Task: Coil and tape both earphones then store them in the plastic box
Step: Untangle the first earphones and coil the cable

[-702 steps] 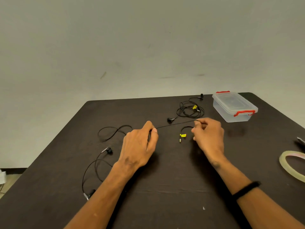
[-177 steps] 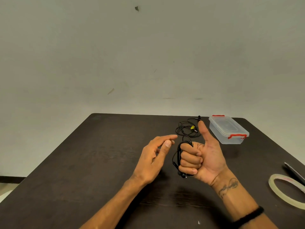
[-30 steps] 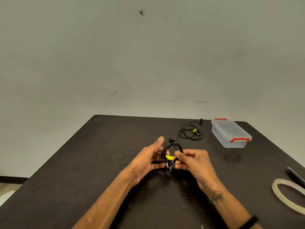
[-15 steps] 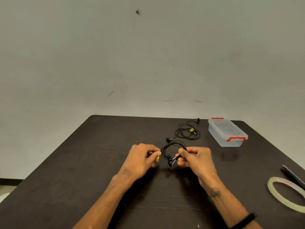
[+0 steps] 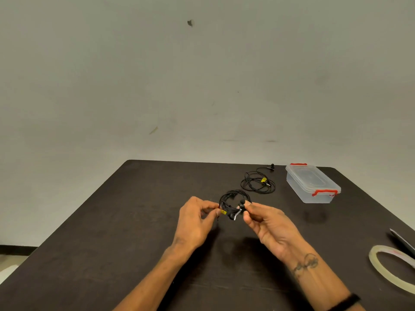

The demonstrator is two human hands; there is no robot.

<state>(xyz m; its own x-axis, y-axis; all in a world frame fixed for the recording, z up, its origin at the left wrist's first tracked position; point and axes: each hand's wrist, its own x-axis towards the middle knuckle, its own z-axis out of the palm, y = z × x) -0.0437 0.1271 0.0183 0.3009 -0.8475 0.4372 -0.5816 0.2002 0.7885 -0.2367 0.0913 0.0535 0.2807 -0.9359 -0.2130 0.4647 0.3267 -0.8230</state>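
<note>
While the coiled earphone [image 5: 233, 202] hangs between them above the dark table [image 5: 112, 232], the person's left hand [image 5: 195, 221] pinches the yellow-tagged plug end at the coil's left side and the right hand [image 5: 267, 223] pinches an earbud stem at its right. Half a second ago both hands sat closer to the table with the loop flatter; now the coil is lifted and held upright, the loose ends gathered in against the loops. That suggests the winding of this first set is finished and only binding remains. The tape roll [image 5: 390, 268] lies untouched at the table's right edge, well apart from both hands. A second earphone [image 5: 258, 182] rests loosely bundled, untaped, just beside the plastic box [image 5: 312, 182], whose red-clipped lid is closed.
</note>
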